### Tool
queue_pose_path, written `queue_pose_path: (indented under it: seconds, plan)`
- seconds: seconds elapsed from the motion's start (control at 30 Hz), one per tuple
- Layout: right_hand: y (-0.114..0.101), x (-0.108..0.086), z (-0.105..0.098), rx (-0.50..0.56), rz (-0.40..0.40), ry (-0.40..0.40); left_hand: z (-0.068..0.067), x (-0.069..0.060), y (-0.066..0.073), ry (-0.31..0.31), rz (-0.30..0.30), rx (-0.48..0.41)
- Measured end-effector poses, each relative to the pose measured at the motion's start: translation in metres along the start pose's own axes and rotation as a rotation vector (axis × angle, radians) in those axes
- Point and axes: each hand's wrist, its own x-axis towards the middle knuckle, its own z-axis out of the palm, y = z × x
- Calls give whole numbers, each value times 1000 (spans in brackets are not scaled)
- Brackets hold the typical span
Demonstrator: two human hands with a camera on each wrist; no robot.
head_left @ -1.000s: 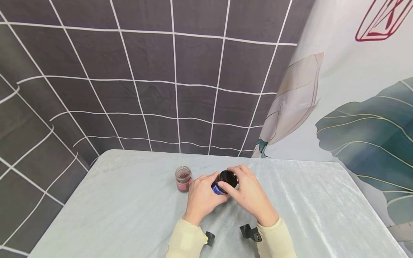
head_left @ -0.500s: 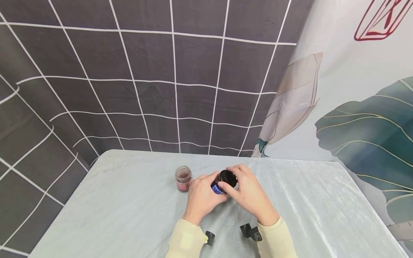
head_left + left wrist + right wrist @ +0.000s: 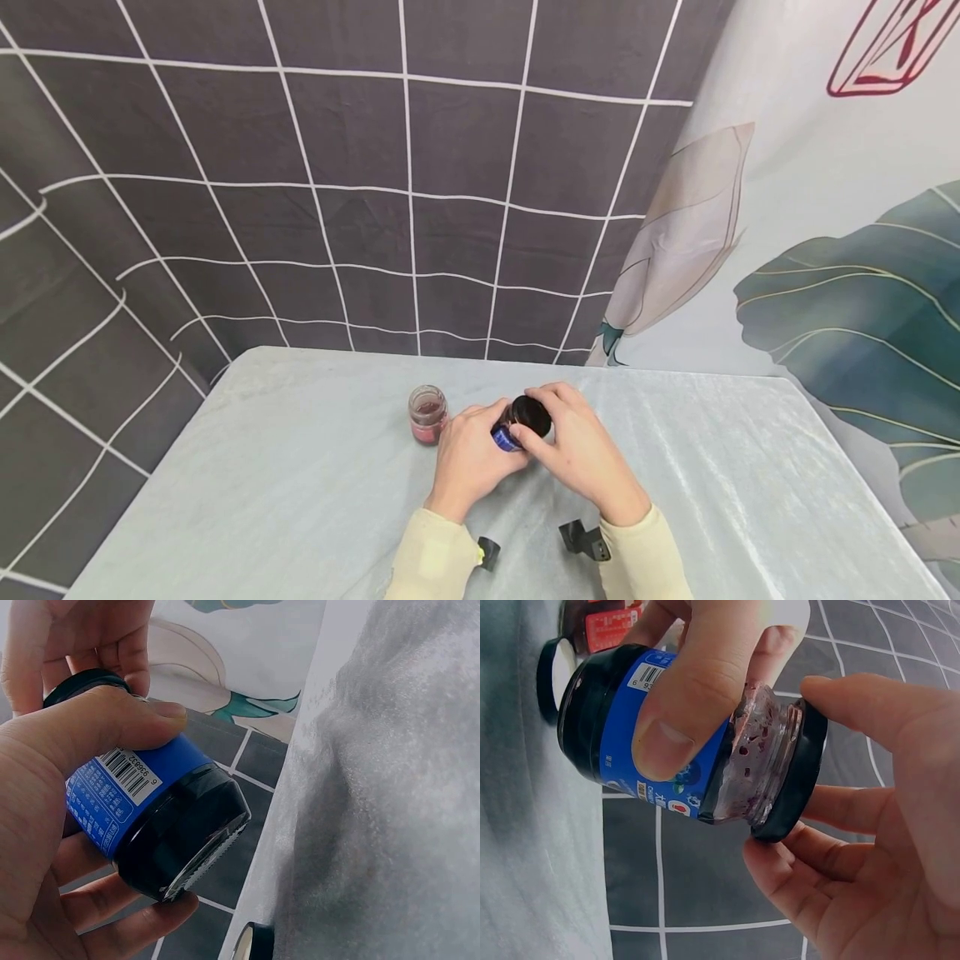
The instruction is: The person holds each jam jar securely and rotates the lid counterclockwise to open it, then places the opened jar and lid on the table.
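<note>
My left hand [image 3: 472, 454] grips a glass jar of dark jam [image 3: 667, 742] with a blue label, its thumb across the label. The jar is tilted and held above the table. On its mouth sits a black lid [image 3: 795, 772], which the fingers and thumb of my right hand [image 3: 588, 458] hold by the rim. Between label and lid, the right wrist view shows clear glass with dark smears. To the left of my left hand stands a second glass jar [image 3: 427, 417], lidless, with a red label. Another lid [image 3: 553, 679], dark-rimmed and pale inside, stands out near it in the right wrist view.
A pale grey cloth [image 3: 300, 483] covers the table. Behind it hangs a dark curtain [image 3: 360, 225] with white grid lines. A leaf-patterned hanging [image 3: 810, 192] is at the right. Black camera mounts [image 3: 585, 542] sit at the cuffs.
Both hands keep their hold on the blue-labelled jar and its lid. The right thumb and the lid have shifted only very slightly.
</note>
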Motion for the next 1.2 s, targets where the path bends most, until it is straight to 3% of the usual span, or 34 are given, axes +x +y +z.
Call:
queue_pose_path:
  seconds: [1.2]
  plan:
    - [-1,-1,-1,4,-34,-19,0,2,-1,-27,-17,21]
